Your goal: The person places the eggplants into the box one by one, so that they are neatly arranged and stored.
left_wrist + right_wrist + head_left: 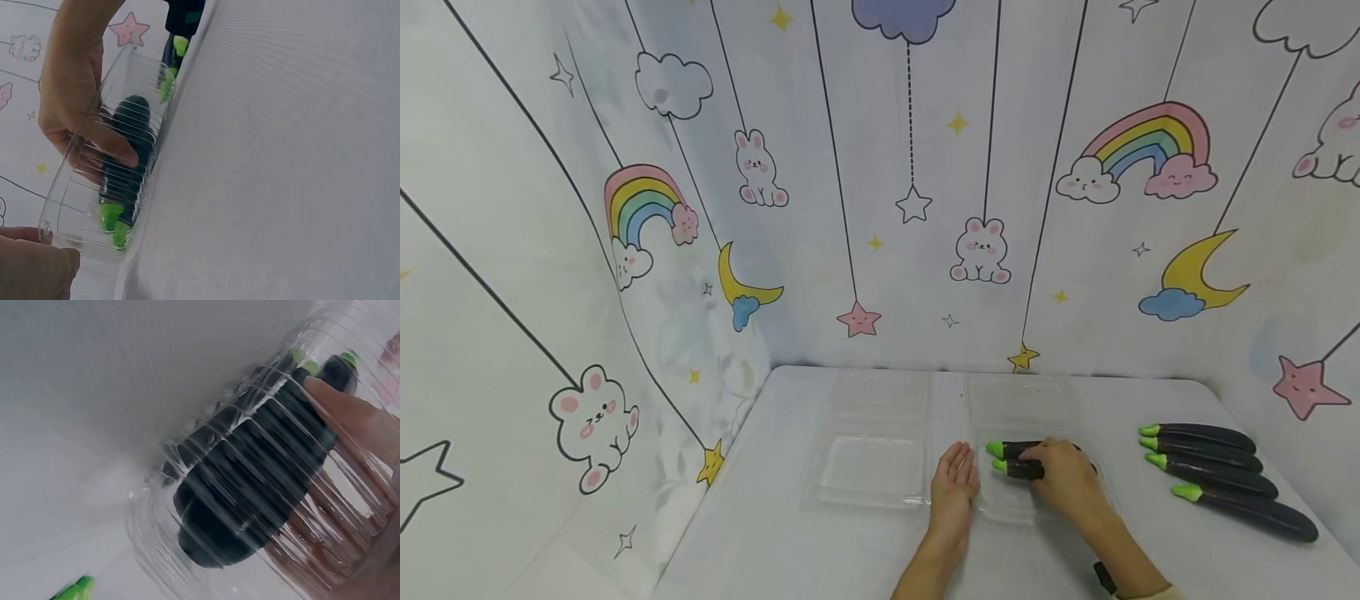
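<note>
Two dark eggplants (1020, 470) with green stems lie side by side in the right-hand clear plastic container (1000, 506). My right hand (1067, 483) reaches in from above and grips an eggplant (128, 134), thumb on the near side and fingers on the far side. Whether it grips one or both, I cannot tell. Through the ribbed clear wall the right wrist view shows the eggplants (250, 481) beside the thumb. My left hand (953, 500) touches the container's left edge, its fingers extended. In the left wrist view that hand (34, 269) is at the rim corner, partly cut off.
Several more eggplants (1217, 475) lie in a group at the right of the white table (760, 550). Another clear plastic container (872, 502) with its lid opened back stands to the left. A printed curtain (887, 275) hangs behind the table.
</note>
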Tool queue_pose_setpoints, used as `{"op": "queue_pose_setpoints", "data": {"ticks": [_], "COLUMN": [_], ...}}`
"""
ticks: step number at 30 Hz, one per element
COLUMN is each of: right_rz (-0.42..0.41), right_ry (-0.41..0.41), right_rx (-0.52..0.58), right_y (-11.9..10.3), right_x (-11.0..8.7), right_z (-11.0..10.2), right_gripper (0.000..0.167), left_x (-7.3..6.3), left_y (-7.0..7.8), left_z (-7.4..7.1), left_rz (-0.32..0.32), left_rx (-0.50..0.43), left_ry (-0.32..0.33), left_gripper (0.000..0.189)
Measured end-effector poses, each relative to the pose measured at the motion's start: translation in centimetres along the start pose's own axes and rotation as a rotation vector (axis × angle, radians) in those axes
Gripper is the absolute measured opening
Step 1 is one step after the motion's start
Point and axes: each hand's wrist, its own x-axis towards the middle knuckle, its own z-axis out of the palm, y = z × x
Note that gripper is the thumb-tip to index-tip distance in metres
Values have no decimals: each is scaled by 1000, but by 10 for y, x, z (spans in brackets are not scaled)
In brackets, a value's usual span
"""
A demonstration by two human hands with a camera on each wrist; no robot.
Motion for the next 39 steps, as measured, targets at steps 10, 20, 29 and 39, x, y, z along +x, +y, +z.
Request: {"op": "queue_pose_setpoints", "data": {"ticks": [10, 20, 29, 39], "right_rz": [-24, 1, 46, 68], "right_ry": [24, 12, -19, -35], "right_rx": [-7, 9, 63, 53], "right_y": [5, 6, 2, 8], "right_x": [0, -1, -2, -6], "right_z": [4, 5, -10, -22], "right_gripper": [42, 41, 40, 39], "left_x": [-1, 0, -1, 0], "left_y": [1, 1, 2, 2], "left_z": [2, 2, 2, 1], "left_rz": [16, 7, -9, -19], "left_rx": [7, 8, 16, 26], "left_ry": [-9, 3, 6, 13], "left_gripper": [72, 72, 72, 70]}}
